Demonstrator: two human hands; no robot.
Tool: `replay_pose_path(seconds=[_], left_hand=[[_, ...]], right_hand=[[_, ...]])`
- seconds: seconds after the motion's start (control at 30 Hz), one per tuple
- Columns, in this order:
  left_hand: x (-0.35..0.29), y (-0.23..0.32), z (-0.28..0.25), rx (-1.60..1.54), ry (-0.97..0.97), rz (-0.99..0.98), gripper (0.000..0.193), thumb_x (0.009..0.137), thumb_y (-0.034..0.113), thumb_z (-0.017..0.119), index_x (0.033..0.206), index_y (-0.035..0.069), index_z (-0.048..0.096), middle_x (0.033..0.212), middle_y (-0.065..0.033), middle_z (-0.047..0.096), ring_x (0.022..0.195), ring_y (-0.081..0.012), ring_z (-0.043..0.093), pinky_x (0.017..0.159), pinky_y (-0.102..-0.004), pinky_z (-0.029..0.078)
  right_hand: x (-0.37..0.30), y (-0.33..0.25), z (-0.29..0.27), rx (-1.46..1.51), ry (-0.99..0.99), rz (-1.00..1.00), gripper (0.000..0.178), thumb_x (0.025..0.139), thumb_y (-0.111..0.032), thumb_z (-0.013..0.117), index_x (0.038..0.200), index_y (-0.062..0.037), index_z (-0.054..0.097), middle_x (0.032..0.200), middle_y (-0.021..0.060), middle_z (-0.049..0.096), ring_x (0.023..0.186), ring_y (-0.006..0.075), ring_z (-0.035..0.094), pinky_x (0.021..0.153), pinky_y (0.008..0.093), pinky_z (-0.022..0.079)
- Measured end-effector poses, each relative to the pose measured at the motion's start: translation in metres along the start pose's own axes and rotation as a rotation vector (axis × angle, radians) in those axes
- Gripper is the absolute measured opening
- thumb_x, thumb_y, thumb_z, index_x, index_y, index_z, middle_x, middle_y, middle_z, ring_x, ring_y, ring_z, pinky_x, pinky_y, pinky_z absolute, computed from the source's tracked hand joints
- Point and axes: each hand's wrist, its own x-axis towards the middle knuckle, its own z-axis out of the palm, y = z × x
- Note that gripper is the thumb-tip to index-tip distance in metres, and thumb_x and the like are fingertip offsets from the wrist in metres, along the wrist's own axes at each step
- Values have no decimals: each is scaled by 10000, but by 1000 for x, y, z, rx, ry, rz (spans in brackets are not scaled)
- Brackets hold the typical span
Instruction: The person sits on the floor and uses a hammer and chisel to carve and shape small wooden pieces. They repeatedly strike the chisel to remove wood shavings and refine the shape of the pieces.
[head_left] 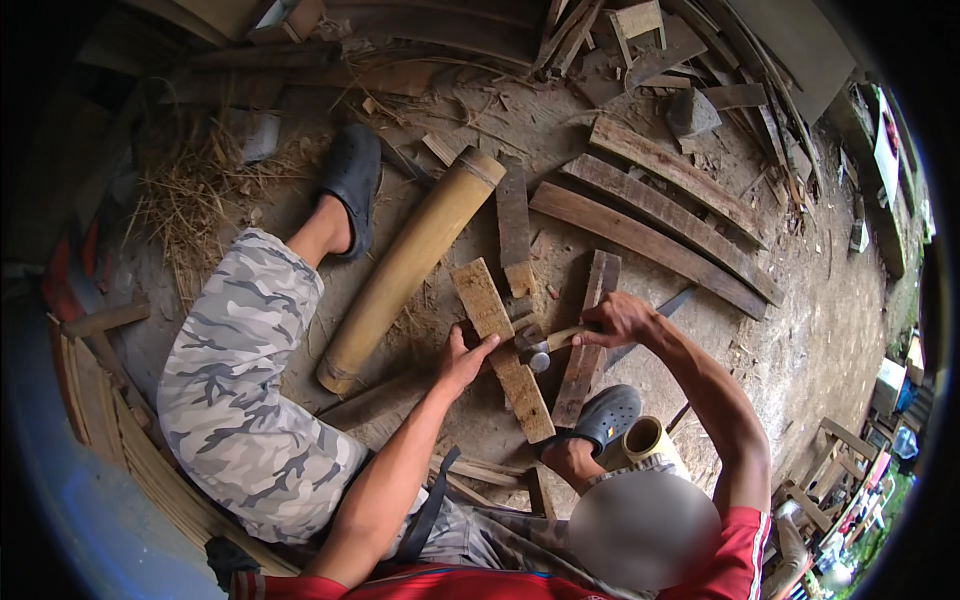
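My left hand (465, 362) grips the edge of a short light-brown wooden board (527, 395), its thumb lying along the side. The board slants from upper left to lower right. Closed round the wooden handle of a hammer (562, 338) is my right hand (615, 320). The hammer's metal head is at the middle of the board; whether it touches the wood I cannot tell. A dark plank (575, 385) lies beneath the handle, to the right of the board. Beyond the board's far end rests a shorter dark plank (513, 215).
A thick bamboo pole (415, 270) lies left of the board. Several long planks (655, 245) are at the far right, near a grey block (692, 113). A flat metal blade (675, 303) shows past my right wrist. A hollow tube (645, 438) stands beside my right shoe (607, 415).
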Motion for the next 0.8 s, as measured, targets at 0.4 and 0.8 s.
replay_pose_path(seconds=[0.4,0.8], left_hand=[[12,-8,-1,6,-50,-64,726,793,342,776,1307,-12,405,1286,-159,528,1184,-251,511,1010,-376,403],[-34,113,37,754,-84,286,719,793,404,677,1333,-20,464,1284,-242,520,1195,-341,516,1054,-420,400]], right_hand=[[-1,-70,-36,-147,-49,223,549,836,-627,606,736,-97,708,589,146,627,585,337,651,539,435,521],[14,-96,-45,-201,-354,646,869,692,-885,467,876,-87,758,859,145,720,860,293,702,745,397,545]])
